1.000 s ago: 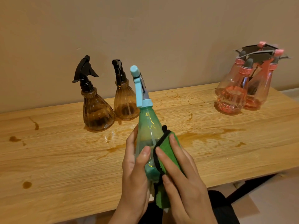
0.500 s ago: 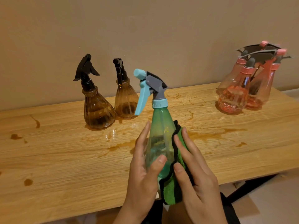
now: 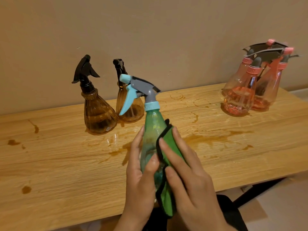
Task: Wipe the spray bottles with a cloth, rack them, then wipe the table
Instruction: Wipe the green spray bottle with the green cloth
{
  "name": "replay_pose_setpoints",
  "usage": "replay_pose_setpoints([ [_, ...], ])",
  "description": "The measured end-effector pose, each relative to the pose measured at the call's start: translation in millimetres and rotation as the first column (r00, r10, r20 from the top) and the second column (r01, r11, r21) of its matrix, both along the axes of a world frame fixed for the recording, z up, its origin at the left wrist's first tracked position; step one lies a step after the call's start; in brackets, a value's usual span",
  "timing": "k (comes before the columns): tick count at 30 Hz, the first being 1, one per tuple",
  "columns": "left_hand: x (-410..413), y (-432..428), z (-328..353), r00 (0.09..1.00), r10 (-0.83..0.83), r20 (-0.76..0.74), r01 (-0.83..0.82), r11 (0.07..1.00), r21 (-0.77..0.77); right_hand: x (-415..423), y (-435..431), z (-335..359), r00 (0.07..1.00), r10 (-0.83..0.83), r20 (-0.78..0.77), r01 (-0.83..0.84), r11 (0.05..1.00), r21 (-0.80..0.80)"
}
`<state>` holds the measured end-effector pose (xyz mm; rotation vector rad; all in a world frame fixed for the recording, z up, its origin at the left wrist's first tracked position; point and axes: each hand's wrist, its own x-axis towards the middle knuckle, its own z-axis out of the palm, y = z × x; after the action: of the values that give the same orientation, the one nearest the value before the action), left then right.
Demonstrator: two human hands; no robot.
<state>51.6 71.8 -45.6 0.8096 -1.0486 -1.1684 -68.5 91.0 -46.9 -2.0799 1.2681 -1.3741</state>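
Green spray bottle (image 3: 153, 130), base hidden, gripped lower-centre by left hand (image 3: 138, 180); right hand (image 3: 191, 180), thumb unseen, presses green cloth (image 3: 167, 202) flat-fingered.

A table (image 3: 50, 172) is set before a wall (image 3: 166, 30). At its far left the left spray bottle (image 3: 98, 114) is stood, with the second spray bottle (image 3: 131, 109) just right of it and slightly farther. A cluster of spray bottles (image 3: 238, 100) is stood at the far right. Between the groups and nearer, the held spray bottle (image 3: 152, 130) is gripped from the left by the left hand (image 3: 140, 185), and a cloth (image 3: 168, 142) is pressed against its right side by the right hand (image 3: 191, 184).
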Motion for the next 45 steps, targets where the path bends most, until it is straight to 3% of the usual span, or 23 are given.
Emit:
replay_pose_setpoints([
  [5, 1.1, -1.0, -0.7, 0.998, 0.013, -0.056, -0.012, 0.999, 0.032, 6.9, 7.4, -7.3, 0.999, -0.042, 0.008, 0.042, 0.999, 0.002],
  [11, -3.0, 1.5, 2.3, 0.994, -0.067, 0.083, 0.068, 0.998, 0.0, -5.1, -26.0, 23.4, 0.988, 0.021, 0.15, -0.035, 0.995, 0.091],
  [19, 0.6, -2.3, -0.7, 0.999, 0.027, 0.027, -0.027, 1.0, -0.003, 5.0, 8.0, -9.0, 0.999, -0.049, -0.002, 0.049, 0.998, 0.031],
  [26, -2.2, -1.1, 4.2, 0.994, -0.085, 0.068, 0.081, 0.995, 0.052, -7.7, -19.5, 17.4, 0.978, 0.017, 0.209, -0.059, 0.979, 0.197],
  [35, 0.3, -3.3, 2.7, 0.998, 0.015, 0.057, -0.018, 0.998, 0.054, 5.4, 6.6, -10.2, 0.998, -0.012, 0.061, 0.008, 0.998, 0.063],
  [38, 0.9, -3.6, 1.6, 0.999, -0.001, 0.049, -0.002, 0.998, 0.056, 3.6, 6.5, -8.0, 0.995, 0.016, 0.098, -0.026, 0.995, 0.099],
  [42, -2.0, 0.2, 3.4, 0.987, -0.112, 0.114, 0.107, 0.993, 0.049, -8.2, -17.3, 14.0, 0.966, 0.023, 0.258, -0.076, 0.978, 0.194],
  [45, -2.3, 0.4, 3.9, 0.981, -0.14, 0.132, 0.134, 0.99, 0.054, -10.8, -25.2, 21.3, 0.965, 0.024, 0.263, -0.077, 0.978, 0.196],
])
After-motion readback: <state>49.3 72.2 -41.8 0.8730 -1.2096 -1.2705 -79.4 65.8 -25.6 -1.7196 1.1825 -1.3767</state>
